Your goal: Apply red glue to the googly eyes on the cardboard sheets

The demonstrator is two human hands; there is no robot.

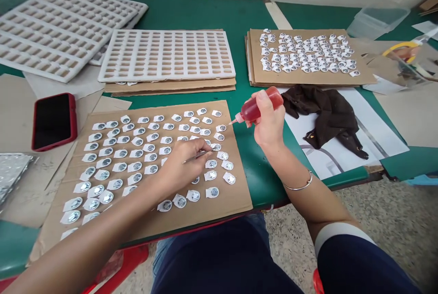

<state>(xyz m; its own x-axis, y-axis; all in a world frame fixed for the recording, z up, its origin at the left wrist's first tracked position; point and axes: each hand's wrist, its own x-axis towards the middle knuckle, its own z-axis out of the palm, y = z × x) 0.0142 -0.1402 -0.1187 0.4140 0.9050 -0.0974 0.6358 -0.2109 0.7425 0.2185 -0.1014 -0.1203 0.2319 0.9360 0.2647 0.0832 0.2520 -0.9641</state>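
Rows of small round metallic pieces on white tabs [212, 192] lie on a brown cardboard sheet [236, 193]. Over the sheet's right part, my left hand [186, 161] pinches thin metal tweezers [189, 160], their tip at one of the pieces. My right hand [268, 120] is wrapped round a red squeeze bottle [255, 106], tilted down to the left. Its thin nozzle points at a piece near the sheet's right edge; whether it touches cannot be told.
White slotted trays [167, 55] stand at the back left, near a red-cased phone [54, 122]. At the back right are another loaded cardboard [273, 77], a dark cloth [333, 116], a clear plastic box [376, 20] and yellow-handled scissors [398, 47].
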